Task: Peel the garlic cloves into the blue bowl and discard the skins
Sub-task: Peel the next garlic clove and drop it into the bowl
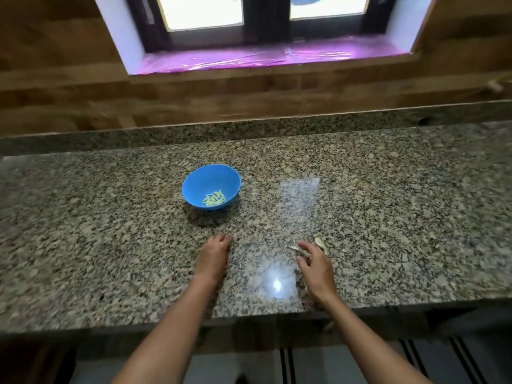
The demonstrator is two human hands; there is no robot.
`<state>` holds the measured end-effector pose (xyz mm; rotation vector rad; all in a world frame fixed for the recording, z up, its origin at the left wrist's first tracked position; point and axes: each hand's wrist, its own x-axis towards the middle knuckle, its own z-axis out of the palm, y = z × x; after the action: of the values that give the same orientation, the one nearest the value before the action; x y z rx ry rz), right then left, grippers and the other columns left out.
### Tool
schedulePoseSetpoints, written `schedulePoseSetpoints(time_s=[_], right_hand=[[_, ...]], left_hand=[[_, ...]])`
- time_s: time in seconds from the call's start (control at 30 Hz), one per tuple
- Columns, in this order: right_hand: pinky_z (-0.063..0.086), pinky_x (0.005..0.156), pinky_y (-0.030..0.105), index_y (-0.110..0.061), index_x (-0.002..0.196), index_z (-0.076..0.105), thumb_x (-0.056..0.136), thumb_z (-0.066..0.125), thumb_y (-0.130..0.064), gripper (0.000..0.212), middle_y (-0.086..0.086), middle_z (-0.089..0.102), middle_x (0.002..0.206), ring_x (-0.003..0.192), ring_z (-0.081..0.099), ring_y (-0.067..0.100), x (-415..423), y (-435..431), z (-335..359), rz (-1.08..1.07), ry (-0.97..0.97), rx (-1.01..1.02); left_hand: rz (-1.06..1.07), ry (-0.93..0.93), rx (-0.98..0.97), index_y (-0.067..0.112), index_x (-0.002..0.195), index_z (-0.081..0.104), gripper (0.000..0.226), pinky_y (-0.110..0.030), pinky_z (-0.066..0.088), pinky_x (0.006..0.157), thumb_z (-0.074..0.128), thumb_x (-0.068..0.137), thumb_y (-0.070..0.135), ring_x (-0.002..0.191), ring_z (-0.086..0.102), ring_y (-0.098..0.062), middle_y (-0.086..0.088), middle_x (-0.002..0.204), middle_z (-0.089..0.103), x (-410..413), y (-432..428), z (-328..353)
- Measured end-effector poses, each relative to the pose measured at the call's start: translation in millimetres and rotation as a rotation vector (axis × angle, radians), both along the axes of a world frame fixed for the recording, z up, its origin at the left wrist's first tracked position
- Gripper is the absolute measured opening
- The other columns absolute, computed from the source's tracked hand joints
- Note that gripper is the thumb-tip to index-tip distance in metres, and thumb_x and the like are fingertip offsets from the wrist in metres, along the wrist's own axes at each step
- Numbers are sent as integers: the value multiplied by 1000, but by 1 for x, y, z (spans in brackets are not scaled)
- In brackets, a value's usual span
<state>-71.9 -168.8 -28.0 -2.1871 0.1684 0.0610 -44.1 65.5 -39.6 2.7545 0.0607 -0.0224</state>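
Right hand [315,264]: fingers spread and loose, gripping nothing, tips over garlic skins [320,243] lying at its 12 o'clock; whether they touch the skins is lost in blur.

Left hand [214,256]: palm down on the granite counter [110,217], fingers bent at the tips, nothing seen in it (also blurred).

Blue bowl [194,184]: on the counter at 12 o'clock from the left hand, well apart. Peeled garlic cloves [214,199] heaped in its bottom.

Window [249,23] on the far wall, 12 o'clock.
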Motion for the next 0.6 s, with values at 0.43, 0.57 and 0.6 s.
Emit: schedulePoseSetpoints(time_s=[0.43,0.57,0.6], right_hand=[[45,75,18,-19,111,62,90,58,-21,21,-3,59,107,97,53,12,29,15,-12,-50,-29,-379],[42,65,17,-15,108,66,89,59,-17,20,0,64,102,85,58,13,29,15,-20,-124,-94,-413],[42,62,16,-13,107,66,88,59,-14,20,1,65,99,80,59,13,28,17,-21,-139,-103,-386]], left_hand=[[222,-114,-170,6,122,62,34,-37,46,95,53,91,0,106,61,-28,-14,116,66,134,32,66],[-34,-330,-302,9,117,65,29,-13,47,79,52,92,3,90,65,-15,-10,110,69,108,-6,71],[-112,-241,-395,9,111,67,23,-10,48,73,54,93,7,79,64,-9,-8,103,70,93,-22,66]])
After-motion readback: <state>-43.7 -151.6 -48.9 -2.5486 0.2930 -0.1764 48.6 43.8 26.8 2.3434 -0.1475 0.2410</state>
